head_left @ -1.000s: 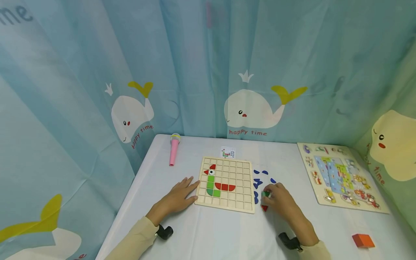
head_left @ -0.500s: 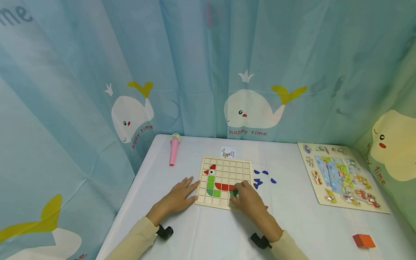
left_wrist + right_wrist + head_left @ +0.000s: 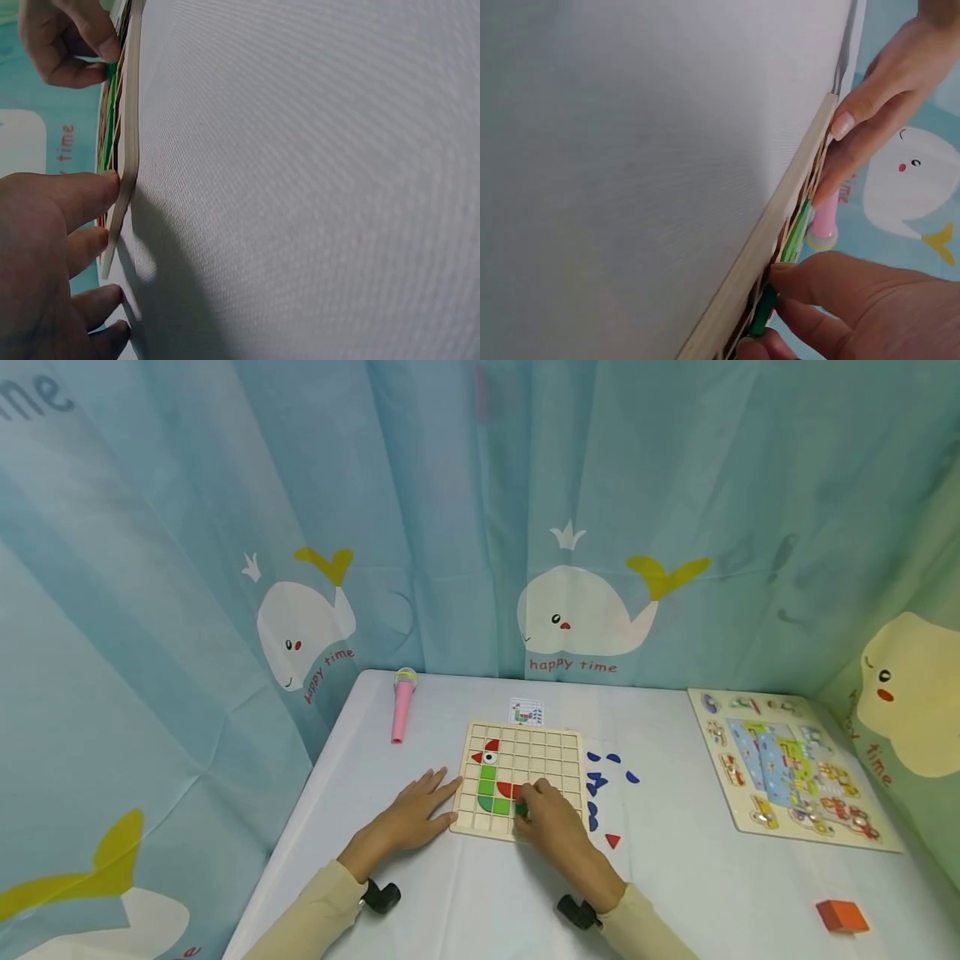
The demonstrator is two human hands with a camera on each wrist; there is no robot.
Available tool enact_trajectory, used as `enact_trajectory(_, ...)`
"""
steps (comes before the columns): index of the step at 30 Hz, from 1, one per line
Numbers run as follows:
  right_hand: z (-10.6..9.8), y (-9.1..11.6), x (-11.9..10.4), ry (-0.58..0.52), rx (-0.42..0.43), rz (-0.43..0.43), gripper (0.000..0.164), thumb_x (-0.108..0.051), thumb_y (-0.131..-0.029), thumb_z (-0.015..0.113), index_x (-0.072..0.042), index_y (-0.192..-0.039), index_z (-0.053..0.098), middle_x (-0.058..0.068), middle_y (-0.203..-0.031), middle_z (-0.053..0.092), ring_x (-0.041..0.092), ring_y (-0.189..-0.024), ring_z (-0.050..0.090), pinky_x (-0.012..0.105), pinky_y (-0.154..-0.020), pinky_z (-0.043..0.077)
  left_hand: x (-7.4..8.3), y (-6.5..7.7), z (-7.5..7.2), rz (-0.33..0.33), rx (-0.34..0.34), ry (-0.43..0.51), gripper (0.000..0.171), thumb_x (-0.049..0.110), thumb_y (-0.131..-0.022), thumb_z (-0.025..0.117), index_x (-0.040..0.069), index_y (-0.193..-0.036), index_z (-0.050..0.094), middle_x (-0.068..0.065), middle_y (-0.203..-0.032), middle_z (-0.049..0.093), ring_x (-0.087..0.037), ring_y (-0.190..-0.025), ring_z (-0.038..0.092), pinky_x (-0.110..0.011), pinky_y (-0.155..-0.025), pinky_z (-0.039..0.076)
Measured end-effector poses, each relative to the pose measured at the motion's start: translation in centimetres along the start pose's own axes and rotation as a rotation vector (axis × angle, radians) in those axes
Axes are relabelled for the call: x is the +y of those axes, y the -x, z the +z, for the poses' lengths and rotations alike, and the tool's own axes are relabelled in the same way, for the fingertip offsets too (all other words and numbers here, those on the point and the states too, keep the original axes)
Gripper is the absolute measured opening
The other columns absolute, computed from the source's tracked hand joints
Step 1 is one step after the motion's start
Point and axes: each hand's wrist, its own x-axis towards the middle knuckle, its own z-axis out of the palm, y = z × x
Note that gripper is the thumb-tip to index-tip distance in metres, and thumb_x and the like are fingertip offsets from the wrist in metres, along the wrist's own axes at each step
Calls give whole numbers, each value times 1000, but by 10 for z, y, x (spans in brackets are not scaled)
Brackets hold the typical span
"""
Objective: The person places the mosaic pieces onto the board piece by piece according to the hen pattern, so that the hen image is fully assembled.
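A wooden grid board [image 3: 551,758] lies on the white table, with green, red and eye-printed tiles forming a bird shape in its left part. My right hand [image 3: 557,827] pinches a dark green tile [image 3: 763,309] between thumb and fingers, low over the board beside the light green tile [image 3: 502,807]. The right hand hides part of the red row [image 3: 506,790]. My left hand [image 3: 411,814] rests at the board's left edge, fingers extended; in the left wrist view its thumb and index finger [image 3: 90,196] touch the board's rim.
Several blue pieces [image 3: 592,816] and a red triangle [image 3: 612,841] lie right of the board. Behind it is a small picture card [image 3: 527,712]. A pink toy microphone [image 3: 402,710] lies at back left, a picture puzzle board [image 3: 731,793] at right, an orange block [image 3: 842,916] at front right.
My right hand has picked up the dark green tile from the table right of the board and carried it left over the board. The left hand has stayed in place.
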Motion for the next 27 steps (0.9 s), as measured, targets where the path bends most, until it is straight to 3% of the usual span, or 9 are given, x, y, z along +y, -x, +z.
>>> enact_trajectory(6, -2, -1, -5, -12, -12, -42, 19, 0, -86, 84, -5, -100, 72, 4, -92, 59, 14, -79, 52, 33, -69, 52, 0, 0, 0, 5, 2, 7, 61, 39, -109, 57, 20, -165, 40, -14, -173, 29, -40, -161, 21, -62, -128, 22)
enact_trajectory(16, -3, -2, -5, -119, -60, -21, 16, 0, -89, 81, -4, -102, 73, 7, -94, 60, 15, -81, 51, 33, -72, 52, 0, 0, 0, -2, -4, -2, 62, 39, -109, 57, 21, -165, 39, -13, -173, 28, -39, -162, 20, -60, -129, 22)
enact_trajectory(27, -4, -6, -4, -71, -79, -30, 16, 1, -88, 82, -5, -101, 73, 5, -96, 61, 17, -85, 57, 37, -79, 57, 0, 0, -1, -1, -7, 1, 61, 39, -109, 57, 20, -165, 40, -14, -173, 28, -40, -162, 20, -61, -129, 22)
